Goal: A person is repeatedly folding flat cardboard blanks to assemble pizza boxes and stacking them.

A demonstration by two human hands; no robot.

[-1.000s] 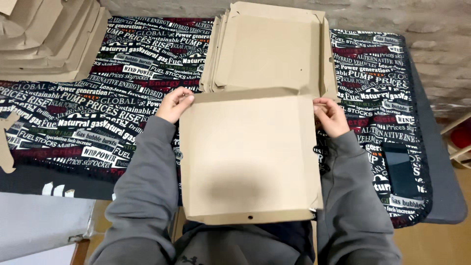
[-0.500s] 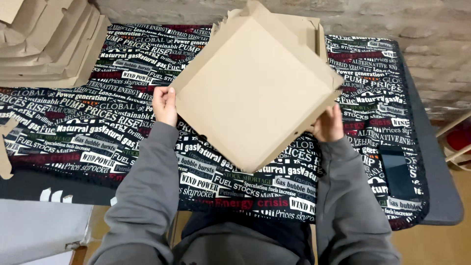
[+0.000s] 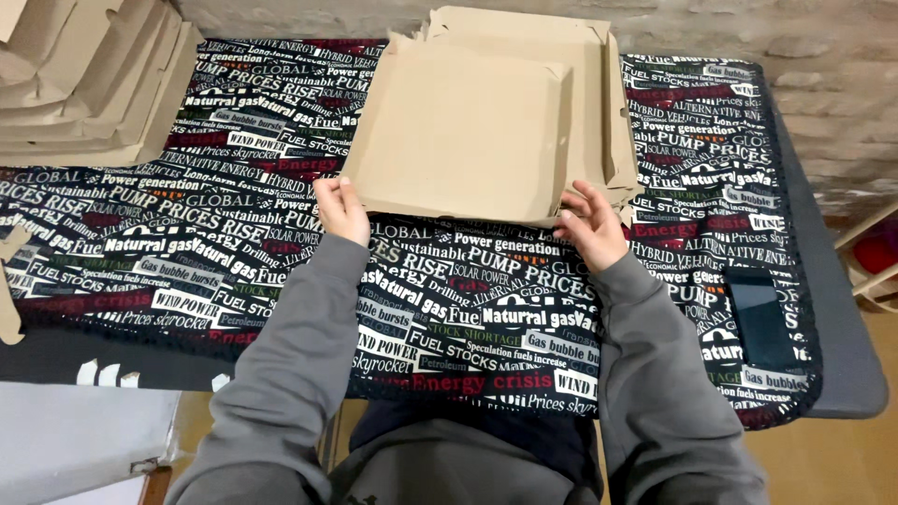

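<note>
Two hands hold one flat cardboard box (image 3: 463, 131) by its near edge: the left hand (image 3: 341, 210) pinches the near left corner, and the right hand (image 3: 589, 224) curls its fingers (image 3: 582, 198) around the near right corner. The box lies tilted on top of a pile of unfolded cardboard blanks (image 3: 608, 103) at the far middle of the surface (image 3: 842, 346), its right side overlapping the pile's raised flaps. As I judge it, the grip sits only along one edge, so the far side could sag or catch on those flaps and skew the pile; a push too far right could slide blanks off toward the brick wall. A second stack of folded boxes (image 3: 84, 84) sits at the far left corner, plain brown and stepped. The cloth (image 3: 449, 309) over the surface is black with white and red headline-style lettering all over. A dark phone (image 3: 762, 318) lies flat near the right edge, well apart from the box. Small white scraps (image 3: 103, 374) and a brown cardboard offcut (image 3: 9, 281) lie at the left.
</note>
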